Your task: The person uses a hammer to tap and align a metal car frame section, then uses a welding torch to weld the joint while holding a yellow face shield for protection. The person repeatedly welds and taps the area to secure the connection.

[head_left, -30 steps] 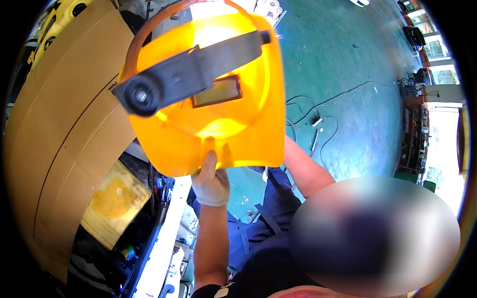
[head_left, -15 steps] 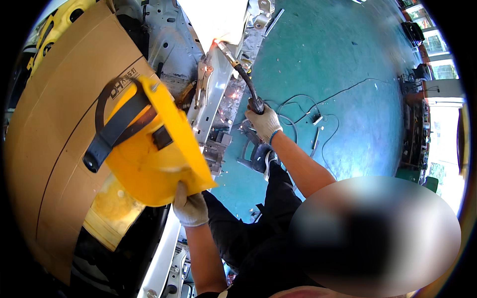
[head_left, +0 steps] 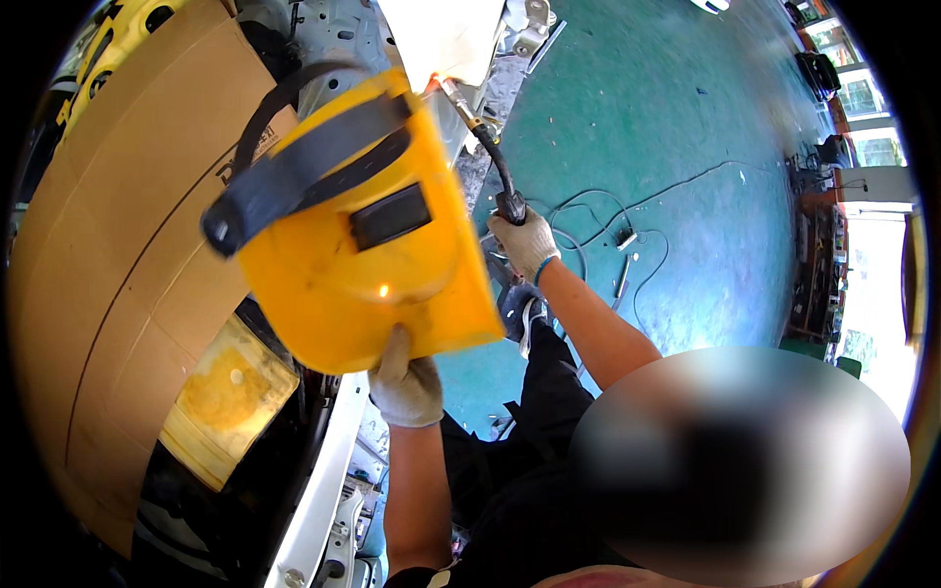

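A yellow welding mask (head_left: 392,265), with black headband straps and a small dark window, shows me its inner side. My left hand (head_left: 407,384), in a pale work glove, is closed on its lower edge, thumb inside. My gloved right hand (head_left: 523,241) grips the black handle of a welding torch (head_left: 490,147). The torch tip meets a bright glowing spot at the lower corner of a white metal panel (head_left: 446,39). Much of the car frame beneath is hidden behind the mask.
Brown cardboard (head_left: 127,245) covers the left side, beside a stained yellowish container (head_left: 230,402). A pale car body rail (head_left: 328,470) runs below it. Cables (head_left: 598,201) coil on the green floor (head_left: 706,225). A blurred oval hides the lower right.
My left hand has moved right and slightly up with the welding mask, which now turns more of its inside toward me and covers the locking pliers. The torch stays at the panel's corner.
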A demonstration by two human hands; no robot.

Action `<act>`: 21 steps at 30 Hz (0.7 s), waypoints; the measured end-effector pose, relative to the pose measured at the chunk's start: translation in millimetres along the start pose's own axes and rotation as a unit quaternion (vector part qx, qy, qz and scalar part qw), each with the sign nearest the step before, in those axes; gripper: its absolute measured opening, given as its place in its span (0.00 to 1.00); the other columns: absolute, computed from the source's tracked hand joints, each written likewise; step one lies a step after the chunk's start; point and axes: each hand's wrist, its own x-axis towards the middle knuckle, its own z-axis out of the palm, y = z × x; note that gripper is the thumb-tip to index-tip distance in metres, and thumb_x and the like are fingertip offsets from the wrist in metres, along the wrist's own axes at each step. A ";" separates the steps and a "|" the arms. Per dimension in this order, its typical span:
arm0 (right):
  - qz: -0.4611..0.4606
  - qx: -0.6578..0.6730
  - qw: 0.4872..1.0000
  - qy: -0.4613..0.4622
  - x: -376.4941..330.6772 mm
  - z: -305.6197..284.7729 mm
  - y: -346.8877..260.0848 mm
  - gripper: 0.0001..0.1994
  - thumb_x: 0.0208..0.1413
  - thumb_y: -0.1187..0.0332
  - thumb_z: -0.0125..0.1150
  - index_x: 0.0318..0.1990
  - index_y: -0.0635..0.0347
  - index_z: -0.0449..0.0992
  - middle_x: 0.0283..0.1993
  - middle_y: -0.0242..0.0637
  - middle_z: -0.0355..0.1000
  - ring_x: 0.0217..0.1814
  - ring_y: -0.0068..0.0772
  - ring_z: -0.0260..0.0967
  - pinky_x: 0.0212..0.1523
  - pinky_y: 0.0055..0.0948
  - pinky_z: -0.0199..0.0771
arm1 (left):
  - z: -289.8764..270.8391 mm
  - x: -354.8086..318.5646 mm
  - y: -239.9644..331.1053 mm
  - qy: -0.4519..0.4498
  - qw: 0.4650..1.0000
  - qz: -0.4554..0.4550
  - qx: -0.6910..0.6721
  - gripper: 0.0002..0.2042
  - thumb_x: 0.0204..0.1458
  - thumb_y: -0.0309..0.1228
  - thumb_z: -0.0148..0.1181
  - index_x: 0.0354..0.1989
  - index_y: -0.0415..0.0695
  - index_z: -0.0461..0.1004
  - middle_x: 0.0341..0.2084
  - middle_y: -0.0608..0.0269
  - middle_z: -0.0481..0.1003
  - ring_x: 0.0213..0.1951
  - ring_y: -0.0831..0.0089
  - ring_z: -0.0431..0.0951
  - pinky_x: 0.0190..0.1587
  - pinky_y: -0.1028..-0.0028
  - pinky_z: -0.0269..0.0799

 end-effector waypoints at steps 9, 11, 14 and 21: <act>-0.072 -0.004 0.997 -0.018 14.3 2.1 13.8 0.20 0.64 0.61 0.69 0.58 0.62 0.79 0.42 0.38 0.83 0.43 0.26 0.79 0.43 0.29 0.79 | 44.4 -12.4 -7.7 0.045 0.997 -0.067 0.000 0.24 0.64 0.23 0.64 0.69 0.38 0.69 0.63 0.55 0.75 0.65 0.61 0.77 0.69 0.62 0.74; -0.044 0.102 0.993 -0.043 29.0 -0.6 32.4 0.18 0.62 0.60 0.68 0.54 0.60 0.79 0.35 0.33 0.78 0.34 0.24 0.74 0.35 0.29 0.75 | 36.0 -11.6 -16.5 0.014 1.000 -0.011 0.021 0.24 0.66 0.24 0.61 0.70 0.38 0.68 0.65 0.55 0.75 0.67 0.61 0.75 0.72 0.60 0.69; -0.007 0.065 0.997 -0.045 7.8 1.6 9.3 0.17 0.60 0.59 0.68 0.51 0.58 0.79 0.30 0.28 0.73 0.28 0.21 0.69 0.29 0.29 0.72 | 18.2 -19.6 -0.8 0.006 1.000 -0.013 0.000 0.25 0.66 0.24 0.59 0.71 0.37 0.67 0.65 0.55 0.74 0.67 0.59 0.75 0.72 0.58 0.69; -0.022 0.010 1.000 -0.006 -0.5 -7.0 0.5 0.16 0.60 0.59 0.68 0.52 0.56 0.80 0.31 0.27 0.73 0.27 0.21 0.69 0.29 0.29 0.72 | -62.5 -46.0 21.8 0.076 0.997 0.005 0.027 0.25 0.65 0.29 0.61 0.70 0.36 0.66 0.63 0.55 0.76 0.65 0.59 0.77 0.69 0.59 0.72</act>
